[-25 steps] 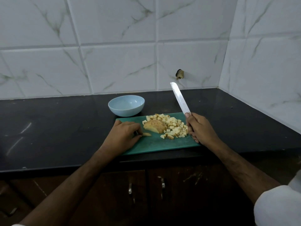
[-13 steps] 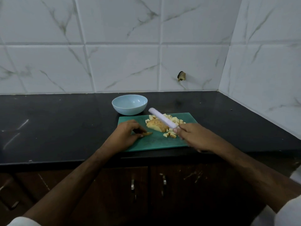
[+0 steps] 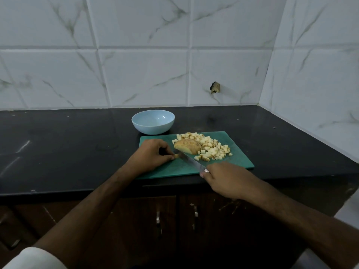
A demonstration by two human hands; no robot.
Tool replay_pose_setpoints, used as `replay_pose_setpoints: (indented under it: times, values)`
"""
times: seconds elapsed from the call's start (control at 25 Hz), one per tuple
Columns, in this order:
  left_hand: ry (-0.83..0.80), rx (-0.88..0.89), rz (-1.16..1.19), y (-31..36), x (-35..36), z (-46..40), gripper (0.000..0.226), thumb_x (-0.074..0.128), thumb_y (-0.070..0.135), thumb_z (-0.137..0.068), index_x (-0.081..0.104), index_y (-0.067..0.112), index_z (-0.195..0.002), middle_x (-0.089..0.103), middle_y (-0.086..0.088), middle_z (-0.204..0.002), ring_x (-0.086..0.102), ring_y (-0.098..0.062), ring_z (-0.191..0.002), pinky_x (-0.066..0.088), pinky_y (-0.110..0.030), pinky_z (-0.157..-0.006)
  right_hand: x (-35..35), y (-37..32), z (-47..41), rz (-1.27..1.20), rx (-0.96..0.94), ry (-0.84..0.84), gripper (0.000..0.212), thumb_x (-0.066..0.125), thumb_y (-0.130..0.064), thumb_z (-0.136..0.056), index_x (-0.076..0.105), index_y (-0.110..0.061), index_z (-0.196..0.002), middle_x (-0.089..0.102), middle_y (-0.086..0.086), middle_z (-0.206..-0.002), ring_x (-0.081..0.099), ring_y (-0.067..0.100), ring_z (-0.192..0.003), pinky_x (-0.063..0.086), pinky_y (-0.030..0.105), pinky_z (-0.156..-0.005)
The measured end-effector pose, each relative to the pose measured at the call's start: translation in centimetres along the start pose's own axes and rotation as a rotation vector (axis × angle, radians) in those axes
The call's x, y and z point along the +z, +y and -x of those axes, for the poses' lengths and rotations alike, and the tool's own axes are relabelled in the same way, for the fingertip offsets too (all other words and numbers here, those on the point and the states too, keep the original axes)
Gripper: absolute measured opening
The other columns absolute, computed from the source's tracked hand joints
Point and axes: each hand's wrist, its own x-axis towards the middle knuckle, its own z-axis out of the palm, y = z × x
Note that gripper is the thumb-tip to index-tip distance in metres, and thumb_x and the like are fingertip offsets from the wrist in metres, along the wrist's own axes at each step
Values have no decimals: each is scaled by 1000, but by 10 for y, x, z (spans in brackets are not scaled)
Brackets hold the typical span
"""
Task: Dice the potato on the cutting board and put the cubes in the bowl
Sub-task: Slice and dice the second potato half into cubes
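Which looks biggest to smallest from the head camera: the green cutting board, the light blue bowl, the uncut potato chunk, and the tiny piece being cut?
1. Green plastic cutting board
2. Round light blue bowl, farther from the camera, so it may look smaller than it is
3. Uncut potato chunk
4. Tiny potato piece pinched by the left hand

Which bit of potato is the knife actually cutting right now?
The small slice pinched by the left hand, near the board's left side. The knife tip meets it; the big uncut chunk and the cube pile lie apart, untouched.
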Motion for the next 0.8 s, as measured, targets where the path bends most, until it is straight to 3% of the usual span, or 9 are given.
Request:
replay_pose_setpoints:
  times: [0.24, 0.4, 0.56, 0.8]
  values:
    - [16, -9, 12, 3, 1, 4, 11, 82, 25, -82, 73, 31, -80, 72, 14, -83, 66, 0, -84, 51, -14, -75, 1, -12, 8, 200, -51, 83, 34, 34, -46, -108, 56, -21, -102, 49, -7, -78, 47, 6, -68, 36, 29, -59]
    - [47, -41, 18, 8, 4, 6, 14, 83, 24, -82, 73, 34, -82, 70, 17, -81, 64, 3, -82, 48, -11, -73, -13, -6, 1, 143, 16, 125, 39, 32, -49, -108, 59, -22, -99, 58, -5, -86, 57, 13, -77, 44, 35, -68]
    - [78, -76, 22, 10, 6, 8, 10, 83, 26, -81, 74, 27, -86, 68, 15, -80, 63, 3, -82, 49, -12, -69, -11, -7, -1, 139, 5, 139, 38, 33, -50, -108, 56, -23, -93, 55, -7, -81, 56, 12, -74, 43, 35, -66]
    - [32, -107, 41, 6, 3, 7, 7, 81, 22, -83, 75, 25, -85, 73, 14, -86, 65, 0, -85, 53, -18, -77, -1, -16, -3, 134, -24, 64, 34, 34, -46, -108, 56, -22, -98, 56, -4, -83, 56, 10, -75, 42, 32, -64]
